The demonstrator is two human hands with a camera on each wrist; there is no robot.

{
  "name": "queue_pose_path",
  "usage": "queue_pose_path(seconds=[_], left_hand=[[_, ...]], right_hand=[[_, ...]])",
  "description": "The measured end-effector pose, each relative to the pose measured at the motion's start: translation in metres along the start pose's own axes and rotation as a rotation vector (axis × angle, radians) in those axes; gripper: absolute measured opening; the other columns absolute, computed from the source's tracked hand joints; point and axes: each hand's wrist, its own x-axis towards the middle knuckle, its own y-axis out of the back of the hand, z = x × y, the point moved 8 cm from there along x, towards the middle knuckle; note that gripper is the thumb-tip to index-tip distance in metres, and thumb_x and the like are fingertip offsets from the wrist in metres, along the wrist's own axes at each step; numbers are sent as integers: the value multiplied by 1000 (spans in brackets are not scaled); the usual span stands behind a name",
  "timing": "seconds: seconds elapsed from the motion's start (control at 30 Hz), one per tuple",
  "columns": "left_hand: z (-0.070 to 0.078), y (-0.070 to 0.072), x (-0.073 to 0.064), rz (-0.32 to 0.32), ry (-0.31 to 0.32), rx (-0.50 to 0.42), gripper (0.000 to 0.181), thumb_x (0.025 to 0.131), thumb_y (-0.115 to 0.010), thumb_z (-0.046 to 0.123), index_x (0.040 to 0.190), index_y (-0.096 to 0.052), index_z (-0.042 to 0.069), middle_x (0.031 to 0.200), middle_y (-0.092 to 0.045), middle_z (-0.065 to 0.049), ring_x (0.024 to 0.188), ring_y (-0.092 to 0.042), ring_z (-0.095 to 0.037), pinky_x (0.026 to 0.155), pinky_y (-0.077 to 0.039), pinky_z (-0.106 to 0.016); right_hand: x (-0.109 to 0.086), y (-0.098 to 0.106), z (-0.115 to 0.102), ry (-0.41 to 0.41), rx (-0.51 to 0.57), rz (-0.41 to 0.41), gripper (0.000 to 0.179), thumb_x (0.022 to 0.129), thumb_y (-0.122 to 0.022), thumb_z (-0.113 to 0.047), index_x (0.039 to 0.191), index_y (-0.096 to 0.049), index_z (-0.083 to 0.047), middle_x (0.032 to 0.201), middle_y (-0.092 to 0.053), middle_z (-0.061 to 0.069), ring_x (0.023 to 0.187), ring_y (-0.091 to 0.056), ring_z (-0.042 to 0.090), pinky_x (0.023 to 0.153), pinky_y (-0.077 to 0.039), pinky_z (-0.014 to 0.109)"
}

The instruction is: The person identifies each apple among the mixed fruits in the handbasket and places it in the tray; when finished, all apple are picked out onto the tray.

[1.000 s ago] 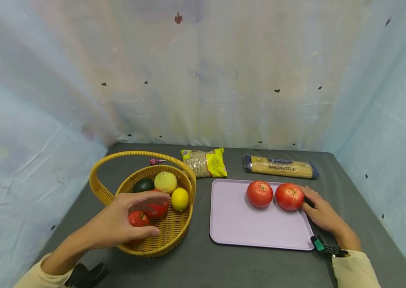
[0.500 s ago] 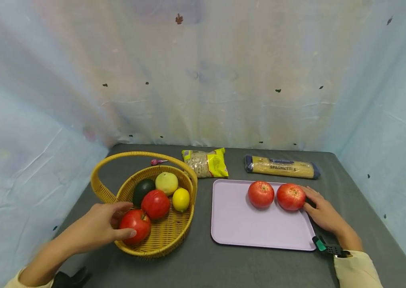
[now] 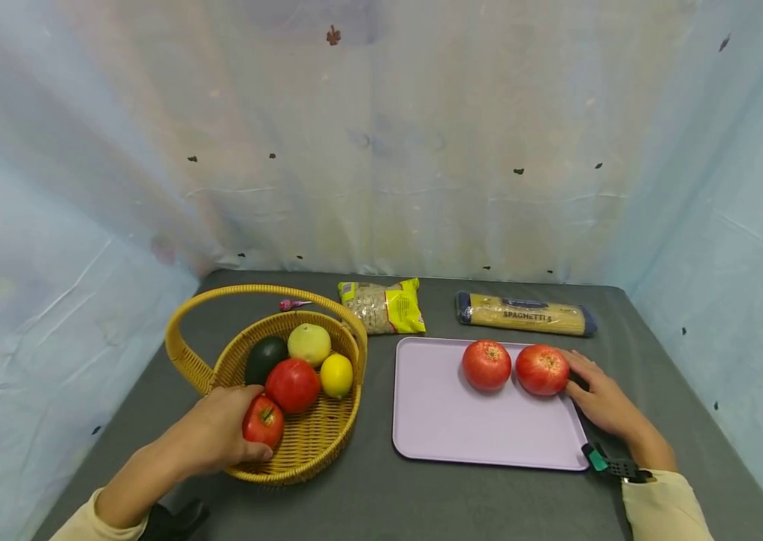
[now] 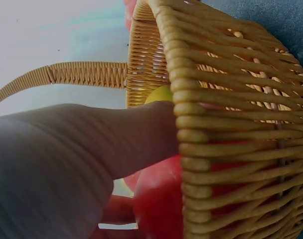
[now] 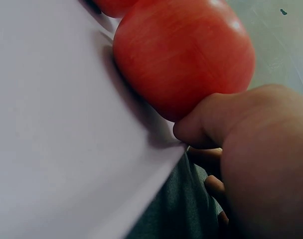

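Observation:
A wicker basket (image 3: 300, 469) (image 4: 231, 99) holds a dark avocado (image 3: 263, 358), a pale yellow-green fruit (image 3: 309, 343), a lemon (image 3: 337, 374) and two red tomatoes. My left hand (image 3: 241, 428) (image 4: 67, 164) reaches over the near rim and grips the front tomato (image 3: 266, 422) (image 4: 161, 199), thumb below and fingers above. The other tomato (image 3: 292, 385) lies just behind it. Two red apples (image 3: 486, 365) (image 3: 542, 370) sit on a lilac tray (image 3: 476, 436) (image 5: 52, 124). My right hand (image 3: 591, 391) (image 5: 251, 149) rests at the tray's right edge, fingertips touching the right apple (image 5: 186, 55).
A yellow bag of grains (image 3: 384, 306) and a spaghetti packet (image 3: 526, 313) lie behind the tray. A small pink object (image 3: 290, 304) sits behind the basket. Pale sheeting walls in the grey table on three sides.
My left hand drew back from above the basket, dropped to the front tomato and closed round it. The right hand and the apples stayed put.

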Motion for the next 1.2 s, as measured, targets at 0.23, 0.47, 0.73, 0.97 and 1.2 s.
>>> queue_pose_path(seconds=[0.23, 0.47, 0.73, 0.97, 1.2], left_hand=[[10, 20, -4, 8, 13, 19, 84, 68, -105, 45, 131, -71, 2, 104, -74, 0, 89, -66, -16, 75, -59, -39], [56, 43, -10, 38, -114, -38, 91, 72, -101, 54, 143, -67, 8, 120, -75, 2, 97, -66, -13, 80, -60, -35], [129, 39, 0, 3, -353, -113, 83, 78, -99, 50, 147, -65, 19, 127, -72, 11, 108, -66, -8, 89, -62, -32], [191, 12, 29, -66, -532, -181, 84, 78, -100, 42, 150, -64, 18, 132, -72, 10, 111, -65, -6, 96, -59, -28], [240, -16, 56, -90, -655, -253, 84, 80, -99, 43, 151, -63, 19, 141, -71, 10, 118, -65, -3, 106, -54, -26]], right_hand=[[1, 1, -2, 22, 18, 14, 58, 109, -63, -16, 163, -47, -2, 167, -41, 36, 159, -20, 64, 118, -19, 88], [0, 1, -2, 25, 17, 10, 59, 109, -64, -16, 163, -46, 0, 166, -40, 38, 159, -21, 64, 119, -19, 88], [0, 2, -1, 24, 9, 9, 59, 109, -64, -17, 163, -46, -1, 167, -38, 38, 159, -21, 64, 119, -19, 88], [-1, 4, 0, 35, 12, 28, 58, 109, -64, -16, 162, -48, -1, 165, -40, 38, 158, -22, 65, 118, -20, 88], [1, 3, -3, 72, 12, 41, 57, 107, -65, -12, 161, -50, -1, 163, -45, 37, 156, -25, 65, 117, -23, 88]])
